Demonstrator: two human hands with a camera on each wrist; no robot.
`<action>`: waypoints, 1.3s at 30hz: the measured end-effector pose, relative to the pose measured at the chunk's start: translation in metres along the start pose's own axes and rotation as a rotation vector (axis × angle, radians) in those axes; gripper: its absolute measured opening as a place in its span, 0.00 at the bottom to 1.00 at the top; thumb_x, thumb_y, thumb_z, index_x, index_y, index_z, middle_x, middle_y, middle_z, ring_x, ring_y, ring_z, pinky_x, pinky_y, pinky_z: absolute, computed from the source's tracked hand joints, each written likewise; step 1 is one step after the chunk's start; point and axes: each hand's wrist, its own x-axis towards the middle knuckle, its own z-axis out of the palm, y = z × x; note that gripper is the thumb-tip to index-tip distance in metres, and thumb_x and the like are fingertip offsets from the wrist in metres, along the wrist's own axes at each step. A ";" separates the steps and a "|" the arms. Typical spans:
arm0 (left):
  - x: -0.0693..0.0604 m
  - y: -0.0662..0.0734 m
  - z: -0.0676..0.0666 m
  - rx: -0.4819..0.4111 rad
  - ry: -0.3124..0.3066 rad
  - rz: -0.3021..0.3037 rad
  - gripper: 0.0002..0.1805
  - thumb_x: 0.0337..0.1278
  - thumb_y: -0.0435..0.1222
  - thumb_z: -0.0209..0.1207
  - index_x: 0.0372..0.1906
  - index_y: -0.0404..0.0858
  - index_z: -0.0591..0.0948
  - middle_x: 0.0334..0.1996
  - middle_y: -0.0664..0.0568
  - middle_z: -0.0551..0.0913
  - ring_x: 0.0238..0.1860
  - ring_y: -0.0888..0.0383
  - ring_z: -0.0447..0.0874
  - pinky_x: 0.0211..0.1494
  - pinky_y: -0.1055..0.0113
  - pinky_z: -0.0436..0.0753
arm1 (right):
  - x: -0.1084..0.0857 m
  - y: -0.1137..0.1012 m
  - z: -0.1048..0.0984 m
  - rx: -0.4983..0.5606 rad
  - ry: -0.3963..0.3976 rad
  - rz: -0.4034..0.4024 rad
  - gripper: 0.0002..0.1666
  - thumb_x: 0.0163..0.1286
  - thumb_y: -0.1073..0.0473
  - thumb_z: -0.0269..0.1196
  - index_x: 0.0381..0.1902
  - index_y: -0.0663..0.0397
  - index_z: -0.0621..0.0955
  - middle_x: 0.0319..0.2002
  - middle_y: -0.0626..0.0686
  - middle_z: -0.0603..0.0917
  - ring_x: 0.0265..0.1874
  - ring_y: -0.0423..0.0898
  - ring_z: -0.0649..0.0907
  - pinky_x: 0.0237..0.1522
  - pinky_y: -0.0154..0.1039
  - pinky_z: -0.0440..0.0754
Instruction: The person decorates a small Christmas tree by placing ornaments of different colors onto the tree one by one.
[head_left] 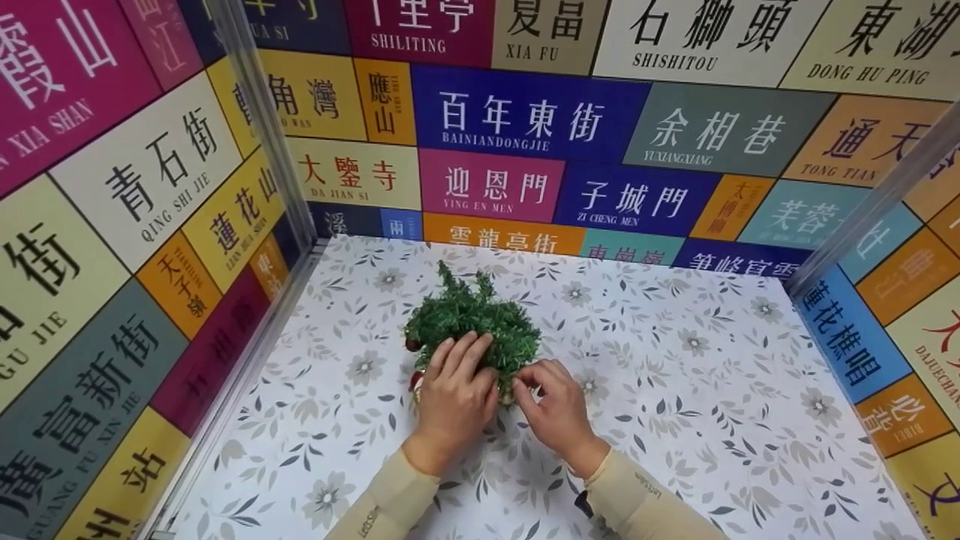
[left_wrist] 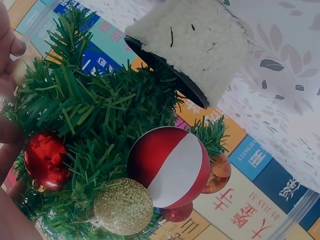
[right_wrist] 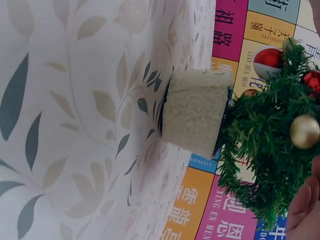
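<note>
A small green artificial Christmas tree (head_left: 480, 315) stands on the patterned table, its cream fleecy pot (right_wrist: 196, 111) seen in both wrist views. Spread over the near branches is my left hand (head_left: 454, 394), its fingers fairly straight. My right hand (head_left: 555, 405) is at the tree's right side, thumb and forefinger bent together by the branches; what lies between them is hidden. A gold bauble (right_wrist: 305, 131) hangs close to the right fingers. The left wrist view shows a red-and-white bauble (left_wrist: 170, 167), a glittery gold bauble (left_wrist: 123, 206) and a shiny red bauble (left_wrist: 46, 159) among the branches.
The white table (head_left: 675, 420) has a grey leaf and flower pattern. Panels with coloured Chinese place-name signs (head_left: 525, 112) stand at the back and both sides, with a metal post (head_left: 274, 120) at the left corner.
</note>
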 end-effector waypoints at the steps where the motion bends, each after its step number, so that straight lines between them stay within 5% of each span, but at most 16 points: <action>1: 0.000 0.000 0.000 0.001 0.004 0.003 0.07 0.56 0.39 0.61 0.26 0.42 0.83 0.62 0.46 0.79 0.64 0.46 0.73 0.69 0.48 0.64 | 0.000 0.001 0.000 0.008 0.001 -0.008 0.06 0.67 0.61 0.67 0.34 0.41 0.82 0.32 0.36 0.78 0.31 0.35 0.76 0.27 0.34 0.76; 14: 0.004 0.000 -0.003 -0.021 0.062 0.004 0.06 0.57 0.39 0.62 0.28 0.43 0.84 0.60 0.47 0.80 0.63 0.46 0.75 0.68 0.47 0.65 | 0.002 -0.001 0.000 0.094 0.115 -0.071 0.06 0.72 0.58 0.63 0.37 0.51 0.85 0.35 0.40 0.80 0.30 0.39 0.75 0.31 0.28 0.72; 20: 0.005 0.000 -0.001 -0.027 0.093 0.007 0.06 0.56 0.38 0.62 0.27 0.44 0.84 0.58 0.47 0.81 0.61 0.46 0.77 0.67 0.47 0.66 | 0.001 0.001 0.001 0.070 0.138 -0.081 0.07 0.72 0.57 0.63 0.36 0.51 0.86 0.35 0.40 0.81 0.30 0.39 0.75 0.29 0.34 0.74; 28: 0.003 0.000 -0.002 0.021 0.021 -0.022 0.06 0.55 0.39 0.64 0.27 0.43 0.84 0.60 0.46 0.80 0.64 0.46 0.74 0.69 0.48 0.65 | -0.001 0.003 0.006 0.013 0.101 -0.015 0.03 0.67 0.60 0.67 0.34 0.43 0.83 0.32 0.38 0.79 0.30 0.37 0.76 0.26 0.37 0.77; 39: -0.006 0.000 -0.002 0.084 -0.031 0.045 0.08 0.53 0.40 0.63 0.22 0.44 0.81 0.69 0.44 0.71 0.70 0.46 0.66 0.70 0.48 0.63 | -0.008 0.003 0.005 0.045 -0.024 -0.019 0.09 0.64 0.64 0.68 0.32 0.41 0.82 0.30 0.38 0.77 0.28 0.35 0.76 0.26 0.31 0.76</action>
